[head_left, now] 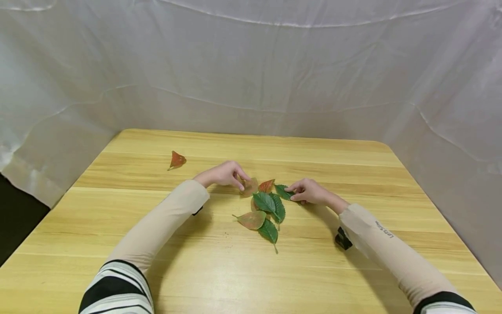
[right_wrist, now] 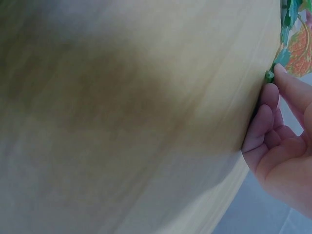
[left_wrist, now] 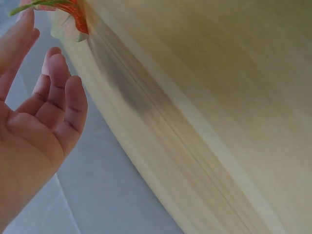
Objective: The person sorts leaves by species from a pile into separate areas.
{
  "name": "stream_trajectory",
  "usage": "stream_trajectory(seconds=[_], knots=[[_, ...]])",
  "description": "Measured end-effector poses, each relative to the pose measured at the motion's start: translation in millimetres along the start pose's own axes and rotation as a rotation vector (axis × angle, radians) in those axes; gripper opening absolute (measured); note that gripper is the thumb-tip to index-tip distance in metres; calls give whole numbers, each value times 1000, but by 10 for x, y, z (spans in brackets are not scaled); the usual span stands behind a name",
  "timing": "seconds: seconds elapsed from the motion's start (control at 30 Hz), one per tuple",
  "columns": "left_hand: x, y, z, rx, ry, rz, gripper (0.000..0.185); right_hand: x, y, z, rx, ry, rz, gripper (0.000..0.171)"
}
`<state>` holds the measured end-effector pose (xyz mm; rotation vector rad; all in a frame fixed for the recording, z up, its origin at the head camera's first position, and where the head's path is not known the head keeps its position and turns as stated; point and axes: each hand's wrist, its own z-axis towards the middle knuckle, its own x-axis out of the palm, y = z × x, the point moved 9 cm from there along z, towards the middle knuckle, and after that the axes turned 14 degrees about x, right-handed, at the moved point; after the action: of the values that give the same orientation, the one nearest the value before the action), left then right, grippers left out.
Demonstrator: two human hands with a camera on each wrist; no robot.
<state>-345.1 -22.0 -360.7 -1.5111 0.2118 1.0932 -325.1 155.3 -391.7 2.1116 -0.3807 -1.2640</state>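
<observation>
My left hand (head_left: pixel 227 173) pinches the edge of a pale brownish leaf (head_left: pixel 250 187) between thumb and index finger, its other fingers loosely bent in the left wrist view. Across from it, my right hand (head_left: pixel 310 192) grips a green serrated leaf (head_left: pixel 283 192) by its stem end, low over the table. An orange-red leaf (head_left: pixel 266 186) lies between the two held leaves. Just below, two green leaves (head_left: pixel 264 202) overlap, partly covering another brownish leaf. Nearest me in the cluster are a brown-green leaf (head_left: pixel 252 220) and a green leaf (head_left: pixel 269 230) with its stem pointing towards me.
A single red leaf (head_left: pixel 177 160) lies apart at the far left of the wooden table (head_left: pixel 219 279). Pale sheeting (head_left: pixel 251 69) hangs behind the table and along both sides. A few tiny dark specks dot the wood left of the cluster.
</observation>
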Motion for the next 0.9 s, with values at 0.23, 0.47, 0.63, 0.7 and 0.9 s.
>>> stream_trajectory(seconds=[0.23,0.47,0.63,0.7,0.9], knots=[[99,100,43,103,91,-78,32,3,0,-5,0,0,5,33],[124,75,38,31,119,-38,35,3,6,-4,1,0,1,32],[132,78,33,-11,130,-22,36,8,10,0,-6,0,-6,33],[135,79,31,-23,133,-26,37,10,17,-2,-11,1,-8,32],[146,78,18,-51,140,-58,40,7,37,-18,-20,-2,-18,32]])
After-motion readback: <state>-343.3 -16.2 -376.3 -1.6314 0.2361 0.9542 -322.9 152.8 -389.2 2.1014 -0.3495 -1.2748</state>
